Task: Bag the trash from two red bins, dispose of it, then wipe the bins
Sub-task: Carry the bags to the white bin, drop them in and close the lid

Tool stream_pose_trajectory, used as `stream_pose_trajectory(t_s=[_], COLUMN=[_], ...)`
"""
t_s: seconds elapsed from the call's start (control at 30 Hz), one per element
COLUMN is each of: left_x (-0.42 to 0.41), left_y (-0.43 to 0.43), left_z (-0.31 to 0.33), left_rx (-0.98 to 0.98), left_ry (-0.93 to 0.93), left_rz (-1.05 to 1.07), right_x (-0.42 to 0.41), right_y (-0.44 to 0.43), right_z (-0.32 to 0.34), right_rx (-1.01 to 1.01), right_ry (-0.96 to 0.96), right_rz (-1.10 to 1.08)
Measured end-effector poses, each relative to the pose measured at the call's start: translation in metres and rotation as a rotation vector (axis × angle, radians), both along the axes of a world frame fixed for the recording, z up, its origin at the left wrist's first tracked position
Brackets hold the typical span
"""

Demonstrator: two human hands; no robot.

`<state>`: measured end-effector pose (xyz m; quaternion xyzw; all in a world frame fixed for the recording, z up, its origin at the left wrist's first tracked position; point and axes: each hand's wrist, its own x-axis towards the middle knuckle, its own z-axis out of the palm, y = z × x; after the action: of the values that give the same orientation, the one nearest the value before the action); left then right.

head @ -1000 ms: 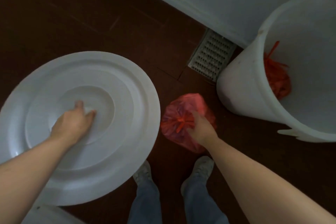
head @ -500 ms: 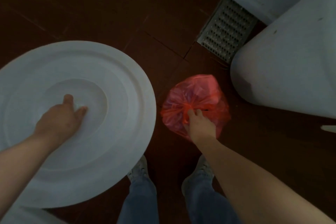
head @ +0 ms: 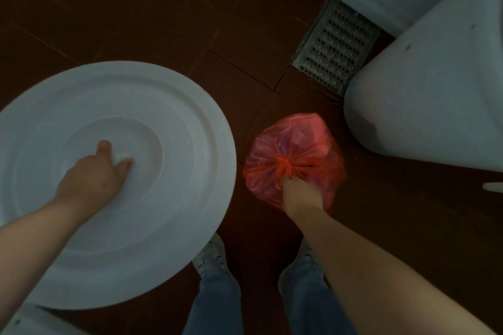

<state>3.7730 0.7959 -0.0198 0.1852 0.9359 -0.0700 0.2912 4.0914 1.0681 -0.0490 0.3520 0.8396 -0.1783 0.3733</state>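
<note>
Head view: the white bucket, earlier open-mouthed, is now cut off. The right hand pinches the red bag just beyond the grip; the left hand seemingly grasps the white lid.

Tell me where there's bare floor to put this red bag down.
Bare floor lies beyond the white lid, left of the drain grate. Crowded: between lid, red bag, white bucket and your shoes.
</note>
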Motion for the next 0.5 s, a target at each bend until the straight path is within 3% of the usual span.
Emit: stream_pose_trajectory(t_s=[0.2,0.5], left_x=[0.006,0.002], left_y=[-0.002,-0.005], left_z=[0.019,0.067], left_rx=[0.002,-0.015], left_ry=[-0.013,-0.02], left_rz=[-0.018,-0.049], right_x=[0.0,-0.014], right_y=[0.0,0.02], right_z=[0.015,0.062], right_rx=[0.125,0.017], right_ry=[0.047,0.135], right_rz=[-0.004,-0.402])
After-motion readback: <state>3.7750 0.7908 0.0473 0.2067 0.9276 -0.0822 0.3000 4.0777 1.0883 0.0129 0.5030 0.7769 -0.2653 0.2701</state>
